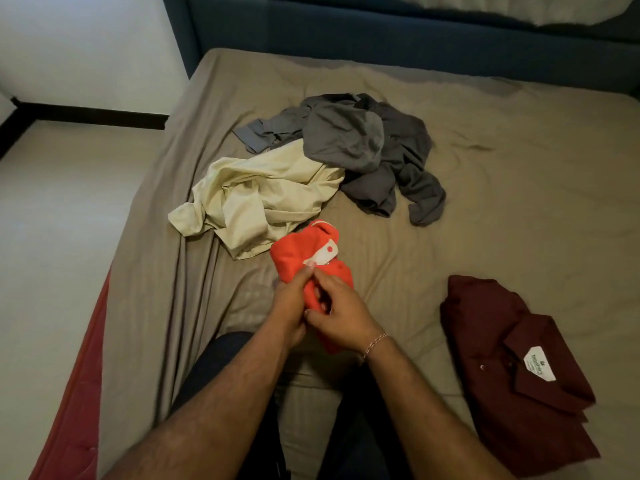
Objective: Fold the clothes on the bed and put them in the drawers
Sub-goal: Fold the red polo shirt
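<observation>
An orange-red garment with a white label is bunched up above the bed's near middle. My left hand grips its lower left part, thumb up by the label. My right hand pinches the cloth from the right, with a thin bracelet on the wrist. A crumpled cream shirt lies just beyond. Behind it sits a heap of grey clothes. A folded maroon shirt with a white collar label lies at the right, near the bed's front edge.
The bed has a wrinkled taupe sheet and a dark blue headboard at the far end. Pale floor runs along the left side. A red mattress edge shows at the lower left. My dark trouser legs rest on the bed.
</observation>
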`<state>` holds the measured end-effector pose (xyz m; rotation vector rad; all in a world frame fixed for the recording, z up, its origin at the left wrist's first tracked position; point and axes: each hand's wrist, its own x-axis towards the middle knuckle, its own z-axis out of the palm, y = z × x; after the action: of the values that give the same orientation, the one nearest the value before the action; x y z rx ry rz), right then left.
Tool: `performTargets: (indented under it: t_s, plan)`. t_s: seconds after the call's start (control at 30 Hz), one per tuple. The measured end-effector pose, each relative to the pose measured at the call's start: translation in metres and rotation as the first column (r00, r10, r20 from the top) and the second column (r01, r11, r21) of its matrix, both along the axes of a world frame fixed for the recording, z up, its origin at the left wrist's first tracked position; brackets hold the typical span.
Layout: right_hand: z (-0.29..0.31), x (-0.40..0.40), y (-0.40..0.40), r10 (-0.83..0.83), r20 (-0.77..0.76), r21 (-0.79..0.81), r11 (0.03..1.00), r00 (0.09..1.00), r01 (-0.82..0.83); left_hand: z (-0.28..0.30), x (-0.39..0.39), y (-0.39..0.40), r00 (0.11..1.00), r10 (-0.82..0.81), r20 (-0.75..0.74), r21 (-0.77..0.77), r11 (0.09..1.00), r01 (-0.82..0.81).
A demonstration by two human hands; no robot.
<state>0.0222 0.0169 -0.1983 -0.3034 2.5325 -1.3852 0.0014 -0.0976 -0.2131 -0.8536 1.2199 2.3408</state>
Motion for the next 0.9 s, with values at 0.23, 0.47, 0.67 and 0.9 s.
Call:
performTargets:
  t_s: [0.23, 0.47, 0.67, 0.9]
  plan:
    - [-0.012, 0.036, 0.036, -0.787, 0.214, -0.159, 0.556, 0.578, 0.816, 0.001, 0.020, -0.003, 0.994, 0.108, -0.027, 0.272, 0.957, -0.097]
    - [-0.005, 0.057, 0.044, -0.067, 0.777, -0.628, -0.012, 0.626, 0.778, 0.020, 0.017, 0.020, 0.994, 0.017, -0.110, 0.315, 0.949, 0.018]
    - [0.011, 0.023, 0.103, -0.453, 0.732, -0.593, -0.054, 0.509, 0.803, 0.036, -0.023, 0.076, 0.984, -0.091, -0.151, -0.058, 0.995, 0.083]
    - [0.064, -0.038, 0.224, -0.633, 0.575, -0.727, -0.105, 0.518, 0.679, 0.097, -0.105, 0.202, 0.891, -0.226, -0.395, 0.110, 0.951, 0.290]
